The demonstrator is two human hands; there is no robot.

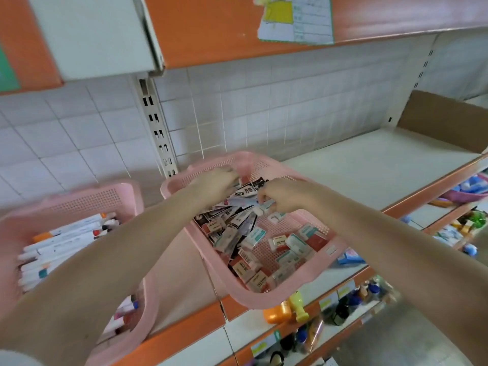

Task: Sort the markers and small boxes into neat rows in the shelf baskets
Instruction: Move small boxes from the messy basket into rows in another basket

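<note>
Two pink baskets sit side by side on a white shelf [369,165] with an orange edge.

Left basket [87,196]: holds markers [60,241], white barrels with coloured caps, lying roughly parallel and stacked. The left forearm crosses over its near corner.

Right basket [264,299]: holds a loose mix. Small boxes [280,249], red and teal, are scattered in the near half and lie at all angles. Long packets [235,228] are fanned in the far half.

Both hands are inside the right basket at its far end, close together but not touching.

Left hand [216,186]: knuckles up, fingers bent down onto the packets by the back wall. The fingertips are hidden, so I cannot tell whether it grips anything.

Right hand [280,196]: fingers curled, thumb and fingertips pinching the end of a pale packet [245,202] that lies across the fan. The view is blurred here.

A brown carton [443,120] stands far right on the shelf. Bottles [298,305], orange and yellow, show on the lower shelf [351,323].
</note>
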